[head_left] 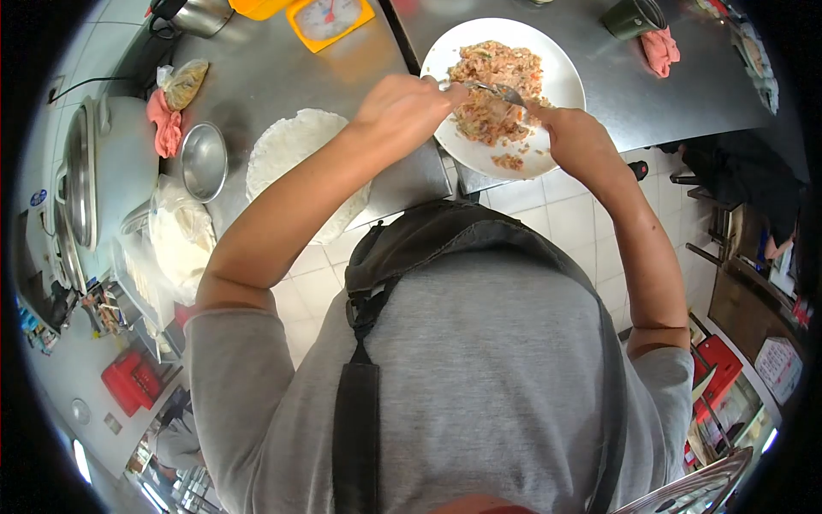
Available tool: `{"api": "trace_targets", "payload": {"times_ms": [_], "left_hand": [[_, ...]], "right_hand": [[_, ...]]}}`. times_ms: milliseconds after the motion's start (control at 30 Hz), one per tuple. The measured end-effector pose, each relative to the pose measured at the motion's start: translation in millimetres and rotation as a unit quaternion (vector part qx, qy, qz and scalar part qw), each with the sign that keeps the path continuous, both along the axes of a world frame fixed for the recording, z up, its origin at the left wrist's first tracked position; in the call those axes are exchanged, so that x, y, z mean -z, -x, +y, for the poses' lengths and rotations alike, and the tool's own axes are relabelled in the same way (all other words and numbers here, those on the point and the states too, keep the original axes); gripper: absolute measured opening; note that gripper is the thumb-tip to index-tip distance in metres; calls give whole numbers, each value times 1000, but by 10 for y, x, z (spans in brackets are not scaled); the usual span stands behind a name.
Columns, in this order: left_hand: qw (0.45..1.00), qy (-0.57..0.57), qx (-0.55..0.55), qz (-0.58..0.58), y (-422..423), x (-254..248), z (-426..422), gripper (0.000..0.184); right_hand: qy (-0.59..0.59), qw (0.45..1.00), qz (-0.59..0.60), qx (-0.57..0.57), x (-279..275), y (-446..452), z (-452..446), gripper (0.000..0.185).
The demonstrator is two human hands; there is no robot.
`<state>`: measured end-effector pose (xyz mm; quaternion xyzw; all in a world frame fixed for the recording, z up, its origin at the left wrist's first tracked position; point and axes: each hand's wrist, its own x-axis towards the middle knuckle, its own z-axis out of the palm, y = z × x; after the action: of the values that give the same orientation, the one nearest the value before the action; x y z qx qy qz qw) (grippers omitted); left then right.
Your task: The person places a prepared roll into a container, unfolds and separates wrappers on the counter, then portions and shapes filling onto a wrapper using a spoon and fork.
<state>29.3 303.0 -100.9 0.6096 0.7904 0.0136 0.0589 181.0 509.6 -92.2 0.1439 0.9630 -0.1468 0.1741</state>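
The person's left hand [401, 111] is closed around the handle of a metal utensil [511, 94], whose head points toward the right and lies over a minced filling [501, 64]. The filling is heaped on a white plate [565, 73], with a small clump apart from the main mass, near the rim closest to the person. The right hand [582, 141] is over the plate's right side, fingertips at the filling and close to the utensil's head; whether its fingers pinch anything cannot be told. The plate sits at the near edge of the right steel table [711, 94], beside the gap between the two tables. On the left steel table [360, 73], a pale, floury round [287, 150] is partly hidden behind the left forearm, with a metal bowl [204, 163] to its left. A pink cloth [163, 120] and a tied plastic bag [184, 84] lie farther back, and a yellow scale [330, 17] stands near the far edge of the view.
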Motion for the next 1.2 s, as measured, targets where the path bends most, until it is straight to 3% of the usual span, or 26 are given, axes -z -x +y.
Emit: {"api": "trace_targets", "payload": {"times_ms": [267,567,1200], "left_hand": [[1000,26,10,9,-1,78,78,43],[999,1,-35,20,-3,-220,166,47],[997,-15,66,35,36,-35,430,33]], "right_hand": [[68,997,10,38,178,-74,64,48],[93,991,80,55,-36,-144,251,37],[220,964,78,124,300,-109,417,33]]}}
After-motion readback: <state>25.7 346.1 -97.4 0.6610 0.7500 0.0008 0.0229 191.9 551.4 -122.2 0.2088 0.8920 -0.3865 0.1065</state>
